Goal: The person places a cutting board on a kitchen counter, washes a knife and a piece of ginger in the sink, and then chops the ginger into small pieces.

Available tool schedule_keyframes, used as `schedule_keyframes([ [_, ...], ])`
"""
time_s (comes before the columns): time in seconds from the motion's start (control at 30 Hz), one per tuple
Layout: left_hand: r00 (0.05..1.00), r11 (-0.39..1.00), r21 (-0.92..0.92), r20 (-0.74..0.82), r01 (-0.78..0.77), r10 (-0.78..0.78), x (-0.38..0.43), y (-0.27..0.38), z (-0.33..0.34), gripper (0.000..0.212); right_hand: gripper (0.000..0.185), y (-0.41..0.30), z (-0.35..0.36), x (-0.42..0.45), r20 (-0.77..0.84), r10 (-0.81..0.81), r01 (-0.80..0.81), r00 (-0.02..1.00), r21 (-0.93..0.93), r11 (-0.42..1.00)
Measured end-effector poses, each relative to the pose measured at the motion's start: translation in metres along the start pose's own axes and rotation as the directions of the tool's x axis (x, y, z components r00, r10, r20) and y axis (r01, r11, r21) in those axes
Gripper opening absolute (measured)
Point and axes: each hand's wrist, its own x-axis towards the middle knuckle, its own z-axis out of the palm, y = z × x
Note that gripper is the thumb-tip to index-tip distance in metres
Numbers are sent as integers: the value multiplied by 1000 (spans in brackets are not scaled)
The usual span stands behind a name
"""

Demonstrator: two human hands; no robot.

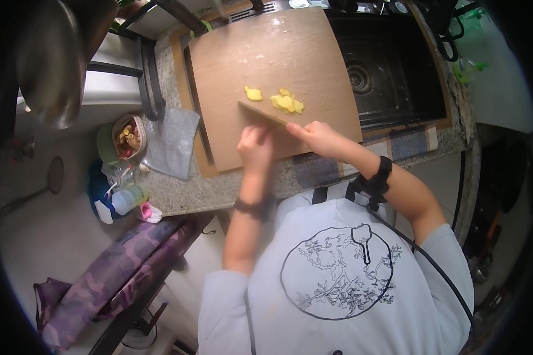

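My right hand (312, 136) is closed around the handle of a kitchen knife (263, 112), whose blade points up and left over a large cutting board (231, 57). My left hand (255, 144) is bent low beside the blade, near the board's front edge; its fingertips and whatever they may hold are hidden. Beyond the blade lie several thin yellow slices, perhaps ginger: one slice (253, 93) apart on the left and a small overlapping pile (288, 101) to its right. The board rests across part of the dark sink.
The open sink basin (382, 75) is right of the board. A folded grey cloth (171, 142) lies at the left, beside a container of ginger or similar roots (129, 136) and a spray bottle (126, 198). A striped cloth (399, 144) lies along the counter's front edge.
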Motion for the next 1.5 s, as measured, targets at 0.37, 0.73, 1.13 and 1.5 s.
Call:
schedule_keyframes([
  [0.37, 1000, 1000, 3, -28, -1, 1, -3, 1, 2, 12, 62, 2, 5, -11, -11, -68, 69, 998, 28, 997],
  [0.73, 1000, 1000, -1, -15, 0, 0, -2, 0, 3, 10, 64, 6, 13, -5, 7, -92, 92, 996, -28, 995],
  [1.13, 999, 999, 25, -31, 28, -27, -1, 5, 6, 7, 51, 11, 9, 5, 122, 53, -47, 991, -50, 998],
  [1.5, 1000, 999, 42, -15, 15, -14, -3, 1, 6, 6, 51, 3, 14, -2, 37, -84, 87, 996, -97, 991],
])
